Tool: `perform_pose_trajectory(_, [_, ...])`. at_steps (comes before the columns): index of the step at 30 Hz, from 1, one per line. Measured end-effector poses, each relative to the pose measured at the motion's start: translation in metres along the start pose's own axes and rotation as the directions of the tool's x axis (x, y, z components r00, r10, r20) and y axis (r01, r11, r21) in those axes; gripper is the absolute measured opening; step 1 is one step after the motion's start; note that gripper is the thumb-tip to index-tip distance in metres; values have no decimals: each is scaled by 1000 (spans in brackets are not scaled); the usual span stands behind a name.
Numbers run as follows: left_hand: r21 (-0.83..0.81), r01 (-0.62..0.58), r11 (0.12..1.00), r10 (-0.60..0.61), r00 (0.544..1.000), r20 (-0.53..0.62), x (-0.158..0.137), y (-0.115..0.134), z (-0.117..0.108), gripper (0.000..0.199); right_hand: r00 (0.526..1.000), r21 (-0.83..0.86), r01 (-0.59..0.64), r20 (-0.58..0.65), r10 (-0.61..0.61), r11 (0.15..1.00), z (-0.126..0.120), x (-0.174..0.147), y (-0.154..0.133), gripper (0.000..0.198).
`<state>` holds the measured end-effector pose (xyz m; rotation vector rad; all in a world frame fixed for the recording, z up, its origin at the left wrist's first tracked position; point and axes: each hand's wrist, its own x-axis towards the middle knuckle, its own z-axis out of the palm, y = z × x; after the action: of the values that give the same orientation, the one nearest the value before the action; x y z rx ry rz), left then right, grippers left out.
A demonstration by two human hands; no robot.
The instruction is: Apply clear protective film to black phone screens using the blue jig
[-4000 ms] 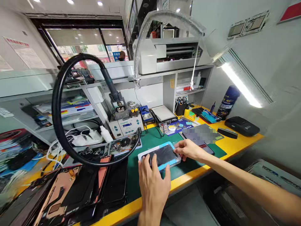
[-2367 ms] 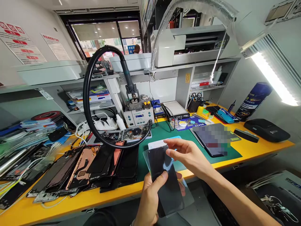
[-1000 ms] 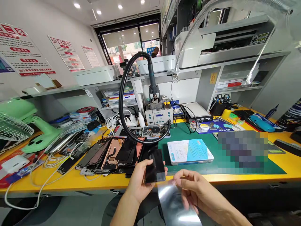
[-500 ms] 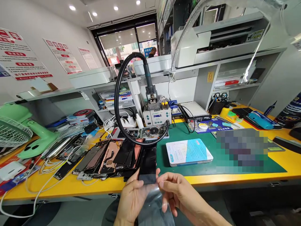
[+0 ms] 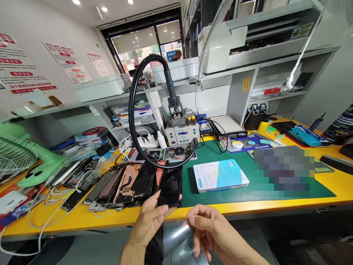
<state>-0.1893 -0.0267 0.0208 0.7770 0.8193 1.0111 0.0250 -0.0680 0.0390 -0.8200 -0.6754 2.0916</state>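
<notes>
Head view, with the phone (image 5: 169, 189) as our clock's hub: nearest us, at five o'clock, the clear film (image 5: 180, 239) hung in front of the table edge (image 5: 242, 208). Our right hand (image 5: 211, 228) pinched its upper corner between thumb and forefinger, the other fingers loosely curled. We judged so small a hold risky: a hasty tug could have creased the film or dropped it to the floor (image 5: 91, 248). Our left hand (image 5: 150, 217) clasped the phone, thumb by its near end, fingertips showing along its right side. Had that grip loosened so close to the edge, the phone might have fallen; a straying thumb could have smudged its glass.

Beyond, at nine, lay a pile of phone parts (image 5: 128, 184), easily knocked by a sideways swing. At three, the box (image 5: 220, 176) rested on the mat (image 5: 190, 193). Farther off, towards eleven, looped a black hose (image 5: 131, 106), which a lifted phone could have bumped.
</notes>
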Motion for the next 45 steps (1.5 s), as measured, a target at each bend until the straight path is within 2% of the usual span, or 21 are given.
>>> perform_pose_trajectory(4, [172, 64, 983, -27, 977, -211, -5, -3, 4, 102, 1000, -17, 8, -7, -8, 1000, -2, -3, -1, 33])
perform_pose_trajectory(6, [285, 72, 956, 3, 967, -256, -9, -4, 9, 107, 1000, -24, 21, -9, -21, 1000, -5, -4, 0, 33])
perform_pose_trajectory(10, [406, 58, 912, 65, 957, -284, -8, -6, 18, 103, 996, -61, 76, -51, -79, 995, -11, -1, -1, 35])
perform_pose_trajectory(15, [498, 22, 867, 173, 924, -342, -5, -16, 16, 102, 959, -157, 211, -159, -236, 965, -16, 7, -13, 42])
perform_pose_trajectory(17, [536, 13, 844, 226, 898, -379, -14, -17, 13, 95, 952, -191, 228, -163, -260, 955, -16, 9, -17, 44])
perform_pose_trajectory(19, [515, -10, 857, 248, 884, -396, -31, -14, 13, 82, 953, -233, 223, -150, -261, 947, -14, 12, -17, 45])
perform_pose_trajectory(21, [478, -27, 878, 212, 917, -338, -51, -9, 16, 71, 960, -289, 212, -119, -255, 934, -8, 17, -15, 48])
perform_pose_trajectory(23, [500, 5, 866, 136, 960, -245, -70, -3, 17, 57, 966, -342, 204, -82, -245, 917, 4, 24, -13, 52])
perform_pose_trajectory(25, [548, 55, 835, 88, 969, -232, -82, 6, 9, 46, 967, -387, 207, -59, -248, 899, 17, 32, -9, 59])
perform_pose_trajectory(27, [546, 57, 836, 160, 926, -342, -87, 24, -14, 43, 958, -425, 233, -53, -281, 875, 26, 37, -6, 65])
perform_pose_trajectory(28, [536, 29, 844, 240, 872, -426, -89, 38, -32, 43, 951, -446, 250, -51, -304, 859, 27, 40, -4, 66])
perform_pose_trajectory(30, [532, -53, 845, 403, 717, -569, -90, 76, -75, 45, 936, -516, 278, -43, -349, 810, 22, 43, 2, 61])
perform_pose_trajectory(32, [548, -72, 833, 468, 620, -630, -87, 122, -122, 46, 909, -633, 311, -20, -417, 709, 9, 47, 8, 52])
perform_pose_trajectory(34, [559, -47, 828, 483, 566, -668, -80, 166, -165, 38, 856, -757, 353, 24, -516, 550, -7, 52, 15, 45])
perform_pose_trajectory(36, [578, -4, 816, 484, 553, -679, -67, 202, -199, 25, 790, -831, 392, 83, -607, 396, -19, 58, 22, 40])
perform_pose_trajectory(39, [616, 102, 781, 453, 585, -672, -42, 231, -236, 26, 725, -862, 434, 163, -669, 261, -27, 64, 27, 32])
perform_pose_trajectory(43, [676, 271, 685, 389, 648, -654, -7, 238, -267, 31, 697, -862, 467, 222, -682, 196, -28, 68, 28, 25])
perform_pose_trajectory(45, [707, 357, 611, 370, 660, -654, 9, 234, -279, 32, 699, -864, 468, 234, -676, 185, -29, 68, 28, 24])
